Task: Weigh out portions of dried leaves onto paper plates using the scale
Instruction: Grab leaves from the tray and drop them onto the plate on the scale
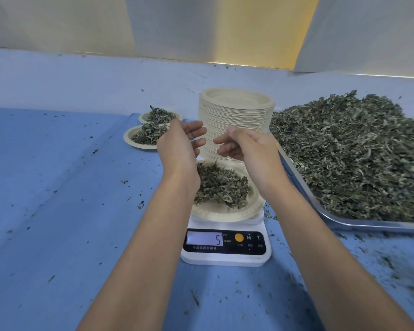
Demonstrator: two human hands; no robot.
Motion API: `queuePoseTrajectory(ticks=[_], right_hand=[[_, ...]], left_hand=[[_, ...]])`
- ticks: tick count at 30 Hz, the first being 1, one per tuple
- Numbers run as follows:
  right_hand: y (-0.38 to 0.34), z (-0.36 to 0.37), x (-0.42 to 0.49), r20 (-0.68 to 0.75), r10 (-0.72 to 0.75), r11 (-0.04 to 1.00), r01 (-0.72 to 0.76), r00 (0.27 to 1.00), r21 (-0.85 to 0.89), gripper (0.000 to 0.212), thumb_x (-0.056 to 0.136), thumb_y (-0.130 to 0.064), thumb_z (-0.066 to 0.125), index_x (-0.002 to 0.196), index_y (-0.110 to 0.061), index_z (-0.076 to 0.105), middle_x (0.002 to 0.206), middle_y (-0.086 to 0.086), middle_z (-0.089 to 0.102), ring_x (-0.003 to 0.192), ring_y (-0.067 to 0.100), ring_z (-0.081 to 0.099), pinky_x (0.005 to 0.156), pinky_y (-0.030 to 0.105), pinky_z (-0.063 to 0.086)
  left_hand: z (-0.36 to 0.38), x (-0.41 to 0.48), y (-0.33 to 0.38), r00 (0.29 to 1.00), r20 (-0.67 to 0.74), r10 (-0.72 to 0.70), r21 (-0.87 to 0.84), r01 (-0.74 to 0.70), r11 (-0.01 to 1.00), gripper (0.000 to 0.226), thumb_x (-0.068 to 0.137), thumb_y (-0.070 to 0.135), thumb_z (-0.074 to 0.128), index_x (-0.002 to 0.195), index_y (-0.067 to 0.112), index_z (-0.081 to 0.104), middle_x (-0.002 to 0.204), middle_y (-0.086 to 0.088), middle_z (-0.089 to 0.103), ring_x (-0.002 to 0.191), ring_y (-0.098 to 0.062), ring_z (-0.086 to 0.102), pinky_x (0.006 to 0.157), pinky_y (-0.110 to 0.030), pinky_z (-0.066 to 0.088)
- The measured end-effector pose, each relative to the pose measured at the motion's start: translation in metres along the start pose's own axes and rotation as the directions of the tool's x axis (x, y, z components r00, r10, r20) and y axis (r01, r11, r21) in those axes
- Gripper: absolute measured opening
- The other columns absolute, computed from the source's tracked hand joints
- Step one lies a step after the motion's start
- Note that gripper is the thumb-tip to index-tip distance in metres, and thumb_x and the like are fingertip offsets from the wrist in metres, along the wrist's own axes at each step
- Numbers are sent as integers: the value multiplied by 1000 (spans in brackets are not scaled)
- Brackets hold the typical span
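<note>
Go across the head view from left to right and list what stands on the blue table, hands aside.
Pair of round beige paper plates heaped with dried green leaves → tall stack of empty beige paper plates → large silver metal tray piled with dried leaves.

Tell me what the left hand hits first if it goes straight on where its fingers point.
Likely the right hand, whose fingers face the left hand close by. Depth is unclear; the stack of paper plates stands behind.
</note>
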State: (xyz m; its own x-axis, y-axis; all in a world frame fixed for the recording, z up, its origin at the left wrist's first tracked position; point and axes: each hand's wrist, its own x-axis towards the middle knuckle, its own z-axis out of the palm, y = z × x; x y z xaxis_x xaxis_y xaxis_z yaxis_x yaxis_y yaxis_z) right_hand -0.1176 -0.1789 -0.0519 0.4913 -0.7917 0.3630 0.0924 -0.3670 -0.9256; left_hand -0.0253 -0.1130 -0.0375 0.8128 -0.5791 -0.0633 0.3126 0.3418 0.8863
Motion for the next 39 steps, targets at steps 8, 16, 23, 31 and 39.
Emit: queuePoseTrajectory(ticks=[8,16,23,31,39], right_hand=[[4,2,-3,210,137,977,-97,968,-189,58,97,-59,19,135,-31,52,153,-9,31,143,8,16,108,32,17],[10,-1,0,220,-35,962,92,975,-256,54,95,-14,51,143,-33,37,146,-11,41,136,1,31,112,29,27],[14,-9,2,-210,-147,953,82,967,-291,40,91,-37,58,60,-20,40,51,-13,35,49,3,33,52,20,31],[12,-47,-8,-131,-132,894,61,983,-444,44,101,-34,39,61,-16,37,58,-2,40,53,12,35,55,30,29],[26,-133,-10,-16,158,546,-101,987,-831,21,93,-16,47,112,-14,56,94,6,63,80,24,57,64,32,41]], left_hand=[[-1,0,-1,1000,3,-9,-2,9,1000,37,95,21,38,74,13,67,62,5,67,50,-7,52,53,-18,40],[0,-1,0,1000,1,-12,-3,12,1000,37,95,21,38,73,13,66,62,5,66,49,-6,51,52,-17,39],[9,-7,-3,998,50,31,25,-32,999,36,93,18,37,71,13,65,61,5,67,45,-5,50,49,-16,38],[44,-25,-21,974,225,28,110,-54,992,39,92,16,35,69,11,65,61,1,66,44,-6,52,46,-15,40],[82,-48,-40,945,325,-37,150,-12,989,37,91,14,39,66,12,66,58,3,67,43,-8,52,46,-18,40]])
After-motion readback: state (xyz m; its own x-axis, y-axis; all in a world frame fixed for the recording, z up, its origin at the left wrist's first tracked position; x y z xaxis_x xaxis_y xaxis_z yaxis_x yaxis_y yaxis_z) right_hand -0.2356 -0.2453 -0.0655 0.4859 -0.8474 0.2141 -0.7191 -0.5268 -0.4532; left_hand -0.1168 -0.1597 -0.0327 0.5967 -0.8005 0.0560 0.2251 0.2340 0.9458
